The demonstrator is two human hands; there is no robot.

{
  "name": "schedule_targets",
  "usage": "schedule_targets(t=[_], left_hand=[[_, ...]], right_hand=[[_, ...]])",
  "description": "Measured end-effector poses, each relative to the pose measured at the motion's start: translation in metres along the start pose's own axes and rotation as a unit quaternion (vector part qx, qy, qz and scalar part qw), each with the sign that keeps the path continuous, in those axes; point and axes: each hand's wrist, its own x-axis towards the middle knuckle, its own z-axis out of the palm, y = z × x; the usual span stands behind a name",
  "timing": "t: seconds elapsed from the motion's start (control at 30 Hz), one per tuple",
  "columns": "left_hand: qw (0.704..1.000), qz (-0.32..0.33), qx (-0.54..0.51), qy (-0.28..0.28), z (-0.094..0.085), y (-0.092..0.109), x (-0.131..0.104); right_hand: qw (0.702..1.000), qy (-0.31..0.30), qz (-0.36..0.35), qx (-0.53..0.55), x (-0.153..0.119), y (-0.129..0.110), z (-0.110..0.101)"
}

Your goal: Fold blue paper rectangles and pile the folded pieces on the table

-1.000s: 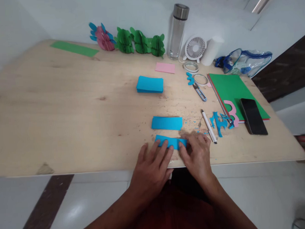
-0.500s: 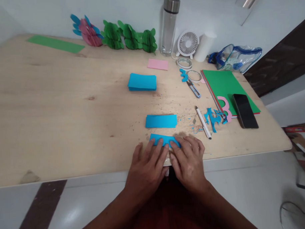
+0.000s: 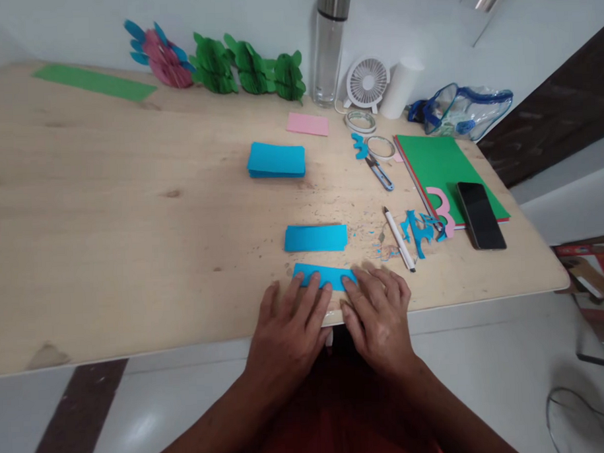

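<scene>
A narrow strip of blue paper (image 3: 323, 275) lies at the table's front edge under my fingertips. My left hand (image 3: 290, 329) rests spread on its left part, fingers apart and pressing down. On the strip's right end lie the fingertips of my right hand (image 3: 379, 316), also flat and open. The strip's lower edge is partly hidden by my fingers. Just beyond it is a small pile of folded blue paper strips (image 3: 315, 238), touched by neither hand. Farther back sits a thicker stack of blue paper (image 3: 276, 160).
Right of my hands are a white pen (image 3: 399, 239), blue paper scraps (image 3: 420, 232), thread snips (image 3: 380, 173) and tape rolls (image 3: 380, 147). A phone (image 3: 481, 215) rests on green sheets (image 3: 431, 156). Along the wall stand a glass bottle (image 3: 326, 60), a fan (image 3: 368, 83) and green paper shapes (image 3: 249, 68).
My right hand has slid slightly right along the strip, uncovering more blue paper between the hands. The left hand stays nearly in place. The whole view has shifted a little.
</scene>
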Motion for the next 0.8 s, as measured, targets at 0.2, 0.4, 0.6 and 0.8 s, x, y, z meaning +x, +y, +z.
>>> schedule_targets(t=[0.2,0.4,0.6,0.8], left_hand=[[1.0,0.002,0.001,0.004,0.001,0.0,-0.001],[1.0,0.003,0.001,0.001,0.002,-0.001,-0.002],[1.0,-0.002,0.001,-0.001,0.001,0.0,-0.001],[1.0,0.001,0.003,0.0,0.001,0.0,0.0]], right_hand=[[0.999,-0.031,-0.006,-0.006,0.0,-0.005,-0.001],[1.0,-0.018,0.0,-0.004,-0.005,-0.006,-0.003],[1.0,-0.013,0.003,-0.003,-0.014,0.001,-0.003],[1.0,-0.009,0.001,-0.011,-0.02,0.007,-0.006]])
